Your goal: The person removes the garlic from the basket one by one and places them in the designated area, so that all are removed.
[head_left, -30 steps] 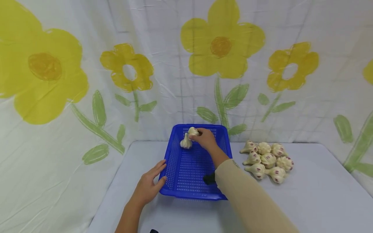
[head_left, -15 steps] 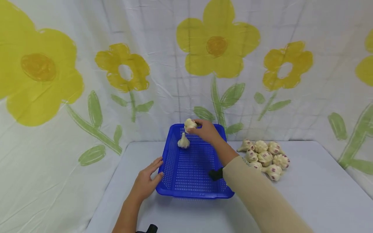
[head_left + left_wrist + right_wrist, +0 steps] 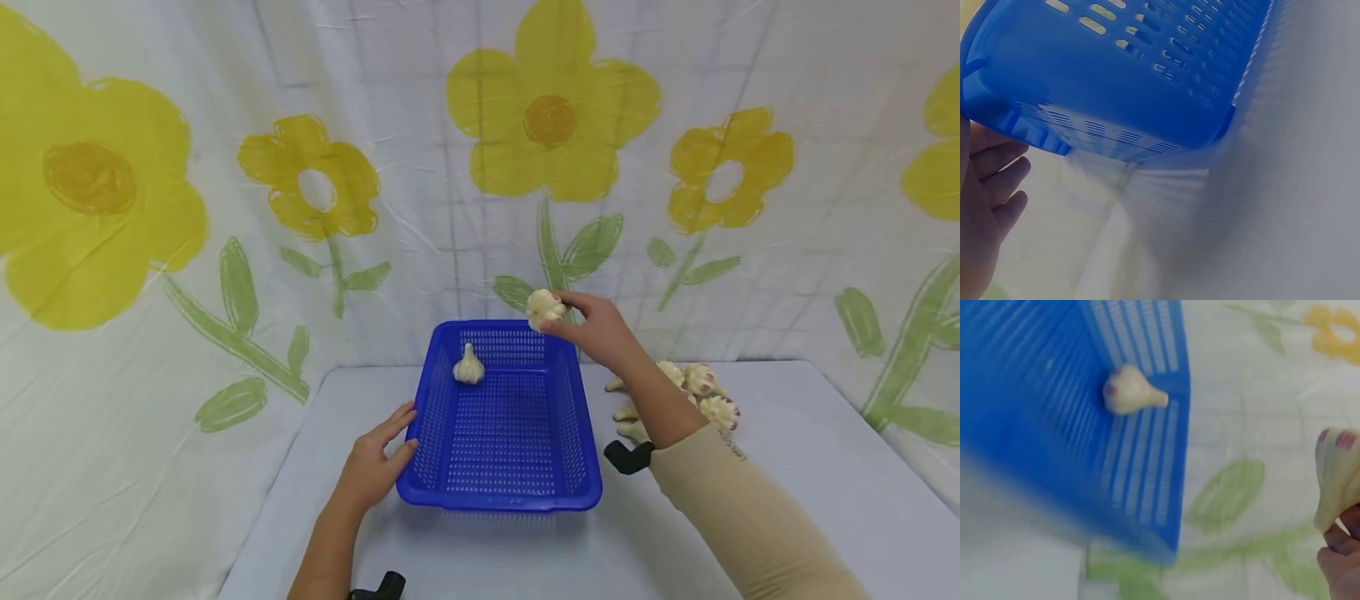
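Note:
In my right hand [image 3: 600,330] a garlic bulb [image 3: 545,310] is pinched between thumb and fingers, raised above the back right rim of the blue basket [image 3: 498,503]. The right wrist view shows the same held garlic [image 3: 1337,472], with purplish marks on it. A second garlic bulb [image 3: 468,367] sits in the basket's back left corner, stem up. My left hand [image 3: 371,468] rests against the basket's left rim with its fingers extended. In the left wrist view, the fingers [image 3: 1009,181] lie along the outside of the basket wall [image 3: 1104,81].
Several more garlic bulbs [image 3: 701,380] lie grouped on the white table [image 3: 787,467] right of the basket, partly hidden by my right forearm. Behind the table hangs a white cloth [image 3: 420,275] with yellow flowers. Black camera mounts sit at both wrists.
My right hand has lifted the garlic bulb out of the basket's back left area and carried it up and right. The other garlic stayed put, as did my left hand at the rim.

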Available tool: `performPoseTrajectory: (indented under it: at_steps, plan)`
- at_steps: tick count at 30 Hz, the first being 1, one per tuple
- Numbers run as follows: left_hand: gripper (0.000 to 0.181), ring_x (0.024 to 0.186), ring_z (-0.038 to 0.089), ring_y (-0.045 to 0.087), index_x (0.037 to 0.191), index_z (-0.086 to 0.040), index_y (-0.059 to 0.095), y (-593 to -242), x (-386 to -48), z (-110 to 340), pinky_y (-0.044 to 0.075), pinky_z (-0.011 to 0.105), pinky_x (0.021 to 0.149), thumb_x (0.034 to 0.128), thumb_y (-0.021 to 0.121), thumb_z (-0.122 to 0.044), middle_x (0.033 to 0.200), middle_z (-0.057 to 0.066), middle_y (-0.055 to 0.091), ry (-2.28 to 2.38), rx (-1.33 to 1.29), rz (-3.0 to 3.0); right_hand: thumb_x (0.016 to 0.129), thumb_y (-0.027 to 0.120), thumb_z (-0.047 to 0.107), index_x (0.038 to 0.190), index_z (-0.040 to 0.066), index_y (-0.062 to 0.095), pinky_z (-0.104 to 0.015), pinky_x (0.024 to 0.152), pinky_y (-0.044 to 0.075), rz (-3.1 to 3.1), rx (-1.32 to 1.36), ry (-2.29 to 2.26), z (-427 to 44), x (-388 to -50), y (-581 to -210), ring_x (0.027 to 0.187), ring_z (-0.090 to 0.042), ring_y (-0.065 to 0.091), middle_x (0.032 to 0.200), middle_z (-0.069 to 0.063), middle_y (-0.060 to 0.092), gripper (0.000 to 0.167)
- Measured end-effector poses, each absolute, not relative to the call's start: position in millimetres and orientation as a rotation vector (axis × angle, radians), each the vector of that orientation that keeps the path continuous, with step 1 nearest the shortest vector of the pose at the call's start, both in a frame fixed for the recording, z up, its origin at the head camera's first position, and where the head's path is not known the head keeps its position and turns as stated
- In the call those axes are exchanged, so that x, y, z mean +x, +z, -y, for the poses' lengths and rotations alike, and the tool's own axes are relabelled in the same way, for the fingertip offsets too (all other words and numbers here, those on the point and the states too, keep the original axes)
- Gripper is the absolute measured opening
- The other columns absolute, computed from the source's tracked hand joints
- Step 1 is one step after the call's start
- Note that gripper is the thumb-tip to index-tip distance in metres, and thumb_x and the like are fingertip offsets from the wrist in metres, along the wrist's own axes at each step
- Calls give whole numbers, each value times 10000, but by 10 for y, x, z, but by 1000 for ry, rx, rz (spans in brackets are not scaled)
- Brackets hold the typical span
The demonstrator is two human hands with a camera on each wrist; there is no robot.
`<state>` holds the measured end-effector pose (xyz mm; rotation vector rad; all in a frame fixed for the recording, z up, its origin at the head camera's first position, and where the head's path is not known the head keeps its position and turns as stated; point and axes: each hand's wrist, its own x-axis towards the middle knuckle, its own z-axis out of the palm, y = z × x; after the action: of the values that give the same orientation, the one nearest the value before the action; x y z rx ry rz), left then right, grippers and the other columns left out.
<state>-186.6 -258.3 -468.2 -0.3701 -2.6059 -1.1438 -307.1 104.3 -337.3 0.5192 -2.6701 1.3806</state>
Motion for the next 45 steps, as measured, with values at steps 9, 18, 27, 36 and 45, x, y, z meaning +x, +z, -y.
performPoseTrajectory:
  at_steps: [9,18,27,36,45]
  plan:
    - [470,1388,250,451,1389,-87,567,-4698,-1906,2601,400,467,1100,932,643,-166,1508,15,473,-1151,-402,2620,843,654,623,1508,221,414,-646,1120,320,2745,302,1288,-1795,-2706,-3528,1467,-393,278,1555,-107,401,814]
    - [475,1393,257,443,1398,-90,558,-4696,-1931,2593,399,474,1093,933,632,-152,1515,18,463,-1169,-399,2625,874,612,621,1555,178,311,-712,1059,323,2820,93,1273,-2462,-2416,-3861,1441,-501,233,1596,-175,292,866]
    - [470,1381,261,458,1403,-98,553,-4706,-1930,2576,425,512,1073,940,617,-151,1513,5,467,-1191,-379,2616,909,589,585,1540,70,312,-723,1030,337,2793,-107,1292,-2949,-2251,-4242,1414,-562,210,1568,-274,277,860]
    - [470,1388,250,447,1408,-90,545,-4736,-1901,2571,411,481,1083,945,607,-146,1516,0,463,-1222,-384,2612,923,573,575,1537,18,271,-717,1053,306,2780,-319,1356,-3290,-2094,-4550,1400,-591,179,1565,-308,215,882]
    - [468,1382,242,454,1401,-88,552,-4733,-1913,2573,407,475,1091,941,607,-150,1510,-4,468,-1214,-409,2583,921,589,554,1525,-19,257,-587,1033,383,2760,-486,1441,-3467,-2102,-4749,1421,-535,200,1551,-318,241,896]
